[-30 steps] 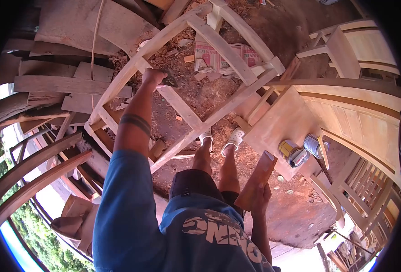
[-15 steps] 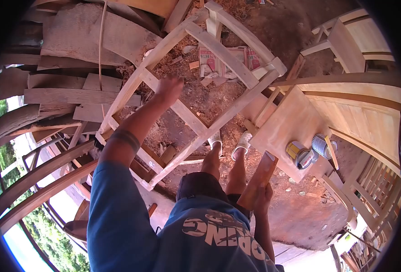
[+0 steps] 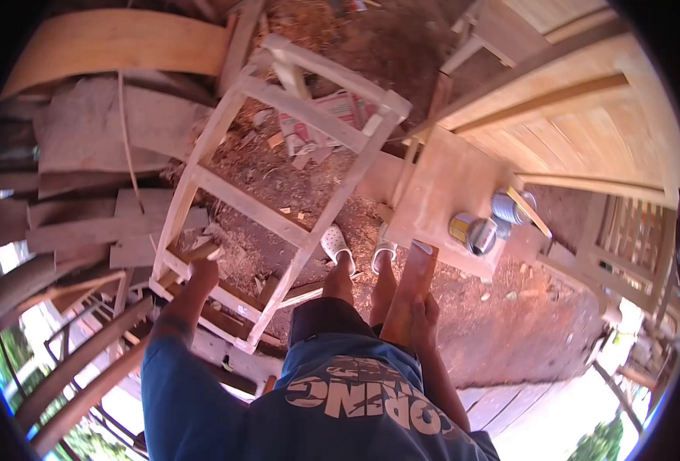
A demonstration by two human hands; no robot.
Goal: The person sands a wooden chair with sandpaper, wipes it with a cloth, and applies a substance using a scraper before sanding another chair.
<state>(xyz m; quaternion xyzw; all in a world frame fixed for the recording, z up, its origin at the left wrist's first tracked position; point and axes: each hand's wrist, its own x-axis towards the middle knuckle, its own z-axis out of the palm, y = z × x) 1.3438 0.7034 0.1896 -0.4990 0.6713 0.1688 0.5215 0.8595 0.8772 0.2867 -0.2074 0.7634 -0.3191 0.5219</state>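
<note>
A pale wooden frame (image 3: 252,207) with several crosspieces stands in front of me. My left hand (image 3: 204,271) is over its near left part, close to the lower rails. The fingers are curled closed; a small pale edge shows by them, but I cannot make out what they hold. My right hand (image 3: 426,316) grips a reddish-brown wooden board (image 3: 410,288) by its side, near my right leg. White paste-like material sits at the board's far end.
A plywood sheet (image 3: 440,180) at right bears an open can (image 3: 474,233) and a second can (image 3: 507,206) with a stick across it. Panelled woodwork (image 3: 555,131) rises behind. Old planks (image 3: 94,131) are stacked at left. Printed cardboard (image 3: 321,123) lies beyond the frame.
My left hand has moved from the frame's middle crosspiece to its near left part. My right hand still holds the board. The whole view has shifted.
</note>
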